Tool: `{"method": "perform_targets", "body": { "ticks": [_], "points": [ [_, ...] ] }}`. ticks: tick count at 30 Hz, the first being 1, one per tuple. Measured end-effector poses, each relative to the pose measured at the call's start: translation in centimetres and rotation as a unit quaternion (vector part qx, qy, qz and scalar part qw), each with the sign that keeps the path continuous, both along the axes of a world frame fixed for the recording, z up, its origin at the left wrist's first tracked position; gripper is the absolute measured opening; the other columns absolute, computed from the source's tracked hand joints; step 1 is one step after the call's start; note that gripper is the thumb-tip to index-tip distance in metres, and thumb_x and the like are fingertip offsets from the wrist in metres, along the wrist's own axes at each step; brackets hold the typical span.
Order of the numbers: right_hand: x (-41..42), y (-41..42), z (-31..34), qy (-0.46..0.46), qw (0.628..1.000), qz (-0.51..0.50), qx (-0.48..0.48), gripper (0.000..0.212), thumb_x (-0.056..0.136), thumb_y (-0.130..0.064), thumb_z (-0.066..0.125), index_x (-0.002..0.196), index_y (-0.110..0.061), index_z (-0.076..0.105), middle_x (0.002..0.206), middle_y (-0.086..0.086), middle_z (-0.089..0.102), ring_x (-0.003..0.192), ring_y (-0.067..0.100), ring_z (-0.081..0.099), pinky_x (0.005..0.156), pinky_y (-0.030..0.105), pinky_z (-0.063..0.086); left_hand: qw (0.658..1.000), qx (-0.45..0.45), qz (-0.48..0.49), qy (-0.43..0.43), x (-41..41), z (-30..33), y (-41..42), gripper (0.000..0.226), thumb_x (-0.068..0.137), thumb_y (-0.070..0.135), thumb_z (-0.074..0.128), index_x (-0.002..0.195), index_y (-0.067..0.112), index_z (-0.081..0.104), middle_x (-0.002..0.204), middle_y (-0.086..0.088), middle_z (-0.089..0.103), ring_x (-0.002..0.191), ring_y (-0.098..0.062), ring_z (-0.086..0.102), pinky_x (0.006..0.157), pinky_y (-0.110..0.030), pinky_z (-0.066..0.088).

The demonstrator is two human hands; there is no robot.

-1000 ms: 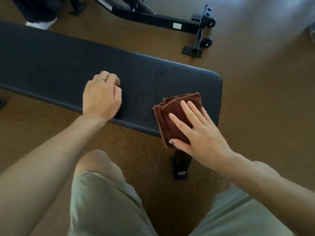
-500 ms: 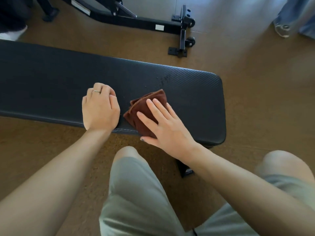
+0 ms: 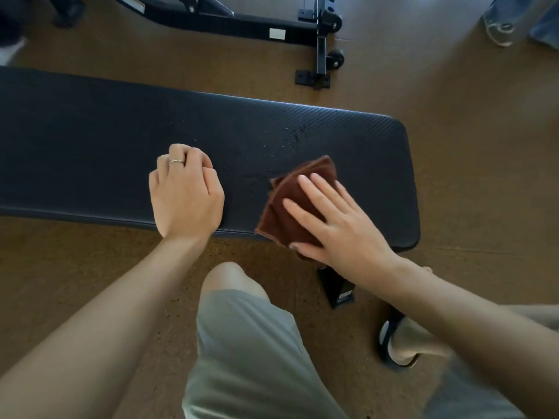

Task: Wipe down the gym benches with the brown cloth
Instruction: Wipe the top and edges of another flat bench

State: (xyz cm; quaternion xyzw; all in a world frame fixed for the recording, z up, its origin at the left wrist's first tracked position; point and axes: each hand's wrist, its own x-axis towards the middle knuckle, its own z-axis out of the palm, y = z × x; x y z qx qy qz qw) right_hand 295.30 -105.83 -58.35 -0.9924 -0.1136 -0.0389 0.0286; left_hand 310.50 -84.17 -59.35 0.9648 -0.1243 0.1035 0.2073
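- Beyond the fingertips of both hands stands a black equipment frame (image 3: 272, 25) on the brown floor (image 3: 469, 146), with small wheels (image 3: 336, 59) and a foot plate at its near end; it stands well apart from the bench.
- Far beyond the right hand, at the top corner, a shoe (image 3: 500, 33) and a blue trouser leg of another person show, blurred.
- Below the right wrist a black bench foot (image 3: 337, 290) stands on the floor; just beside it, nearer the person, is a foot in a black sandal (image 3: 396, 343); grey shorts (image 3: 242, 358) cover the knee between the two forearms.
- The black padded bench (image 3: 90, 146) runs under both hands; fine droplets or specks lie on its surface between the hands.
- The left hand (image 3: 186, 195) rests on the pad with fingers curled under, clenched on nothing, a ring on one finger.
- The right hand (image 3: 338, 225) lies flat with straight, spread fingers pressing the folded brown cloth (image 3: 290, 195) onto the pad; the cloth sits under the palm and fingers, near the bench's front edge, its lower corner overhanging that edge.
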Motion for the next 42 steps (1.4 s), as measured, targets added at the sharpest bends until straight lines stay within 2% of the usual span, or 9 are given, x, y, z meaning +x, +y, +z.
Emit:
{"method": "perform_targets", "body": {
  "ticks": [6, 10, 15, 20, 25, 29, 34, 37, 42],
  "points": [
    [5.3, 4.1, 0.1, 0.014, 0.998, 0.041, 0.052, 0.056, 0.105, -0.05, 0.047, 0.154, -0.021, 0.047, 0.167, 0.013, 0.03, 0.157, 0.034, 0.02, 0.125, 0.055, 0.024, 1.0, -0.003, -0.005, 0.001, -0.1, 0.3, 0.1, 0.031, 0.097, 0.019, 0.033, 0.099, 0.014, 0.063, 0.116, -0.006, 0.057, 0.104, -0.028, 0.053, 0.09, -0.043, 0.041],
    [1.1, 0.3, 0.4, 0.023, 0.996, 0.027, 0.077, 0.054, 0.106, -0.048, 0.044, 0.153, -0.022, 0.048, 0.167, 0.01, 0.029, 0.158, 0.028, 0.017, 0.127, 0.05, 0.024, 1.0, -0.017, 0.0, 0.006, -0.1, 0.2, 0.2, 0.028, 0.096, 0.016, 0.035, 0.096, 0.013, 0.062, 0.114, -0.005, 0.057, 0.101, -0.027, 0.053, 0.089, -0.042, 0.041],
    [-3.3, -5.3, 0.7, 0.037, 0.997, 0.015, 0.067, 0.058, 0.102, -0.048, 0.056, 0.154, -0.023, 0.047, 0.167, 0.009, 0.029, 0.157, 0.029, 0.02, 0.119, 0.059, 0.036, 1.0, -0.005, 0.013, 0.0, -0.1, 0.2, -0.3, 0.033, 0.095, 0.022, 0.031, 0.096, 0.012, 0.063, 0.115, -0.005, 0.057, 0.1, -0.027, 0.052, 0.088, -0.043, 0.041],
    [4.1, -0.5, 0.2, 0.01, 0.995, 0.037, 0.09, 0.053, 0.105, -0.049, 0.042, 0.15, -0.021, 0.053, 0.165, 0.012, 0.034, 0.156, 0.032, 0.022, 0.127, 0.054, 0.021, 1.0, -0.013, 0.022, 0.0, -0.2, 0.2, -0.4, 0.03, 0.094, 0.019, 0.032, 0.094, 0.013, 0.062, 0.114, -0.004, 0.057, 0.1, -0.027, 0.052, 0.089, -0.043, 0.04],
    [13.2, 5.4, 0.0, 0.0, 0.991, -0.041, 0.131, 0.046, 0.105, -0.042, 0.05, 0.148, -0.024, 0.055, 0.165, 0.011, 0.035, 0.155, 0.033, 0.025, 0.127, 0.053, 0.019, 1.0, -0.003, 0.018, -0.001, -0.1, 0.1, 0.0, 0.024, 0.097, 0.017, 0.036, 0.1, 0.013, 0.06, 0.114, -0.006, 0.057, 0.1, -0.026, 0.053, 0.088, -0.043, 0.042],
    [8.5, 4.4, 0.3, 0.011, 0.986, -0.049, 0.159, 0.047, 0.106, -0.041, 0.046, 0.148, -0.022, 0.054, 0.164, 0.01, 0.036, 0.156, 0.03, 0.025, 0.128, 0.047, 0.015, 1.0, -0.01, 0.012, 0.005, 0.1, 0.1, 0.1, 0.024, 0.094, 0.016, 0.036, 0.097, 0.013, 0.06, 0.113, -0.005, 0.057, 0.097, -0.026, 0.052, 0.086, -0.041, 0.039],
    [1.5, 3.7, 0.7, 0.028, 0.989, -0.037, 0.143, 0.051, 0.107, -0.045, 0.037, 0.151, -0.023, 0.051, 0.166, 0.008, 0.033, 0.157, 0.027, 0.021, 0.128, 0.048, 0.021, 1.0, -0.018, 0.018, 0.006, -0.1, 0.3, 0.0, 0.026, 0.092, 0.018, 0.034, 0.093, 0.014, 0.06, 0.11, -0.002, 0.056, 0.096, -0.024, 0.051, 0.086, -0.04, 0.039],
    [4.7, 4.1, 1.0, 0.018, 0.99, -0.027, 0.137, 0.05, 0.107, -0.045, 0.036, 0.15, -0.024, 0.052, 0.164, 0.009, 0.036, 0.156, 0.028, 0.025, 0.128, 0.047, 0.018, 0.999, -0.024, 0.022, 0.005, 0.0, 0.3, -0.1, 0.024, 0.092, 0.016, 0.035, 0.091, 0.015, 0.059, 0.109, -0.002, 0.057, 0.095, -0.024, 0.051, 0.085, -0.039, 0.039],
    [15.8, 6.7, 0.5, 0.0, 0.992, -0.052, 0.112, 0.046, 0.107, -0.041, 0.042, 0.149, -0.024, 0.052, 0.164, 0.01, 0.036, 0.154, 0.031, 0.026, 0.128, 0.049, 0.016, 0.999, -0.014, 0.03, 0.006, 0.2, 0.0, 0.1, 0.023, 0.096, 0.014, 0.036, 0.098, 0.012, 0.058, 0.111, -0.006, 0.058, 0.096, -0.026, 0.054, 0.085, -0.043, 0.043]
  ]
}}
